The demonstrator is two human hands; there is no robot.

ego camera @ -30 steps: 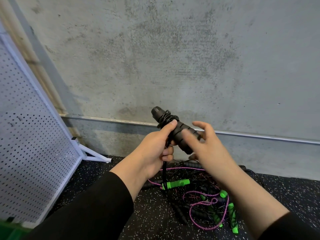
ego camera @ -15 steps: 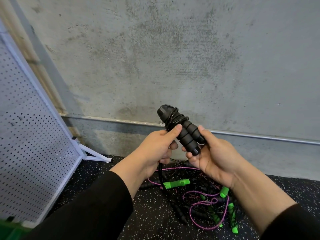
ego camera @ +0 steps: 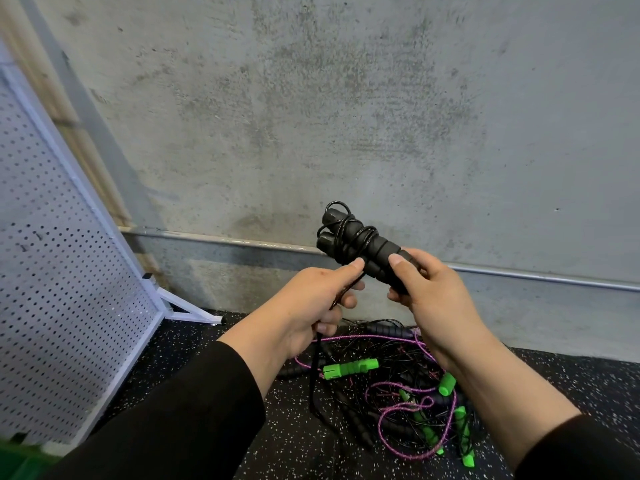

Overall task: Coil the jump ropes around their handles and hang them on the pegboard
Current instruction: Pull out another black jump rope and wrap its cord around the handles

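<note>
Two black foam jump-rope handles (ego camera: 360, 245) are held side by side in front of the wall, tips pointing up-left, with several turns of thin black rope around them. My right hand (ego camera: 431, 303) grips their lower ends. My left hand (ego camera: 317, 303) pinches the loose black rope (ego camera: 314, 382) just below the handles; the rope hangs down to the floor. The white pegboard (ego camera: 59, 278) leans at the left.
A tangled pile of jump ropes (ego camera: 398, 393) with green handles, black handles and purple cords lies on the black speckled floor below my hands. A concrete wall with a metal pipe (ego camera: 536, 277) runs behind. The pegboard's white foot (ego camera: 188, 308) juts out on the floor.
My right hand took over the grip on the handles' lower ends. The handles rose slightly and more turns of rope lie around them. My left hand slid down onto the loose rope.
</note>
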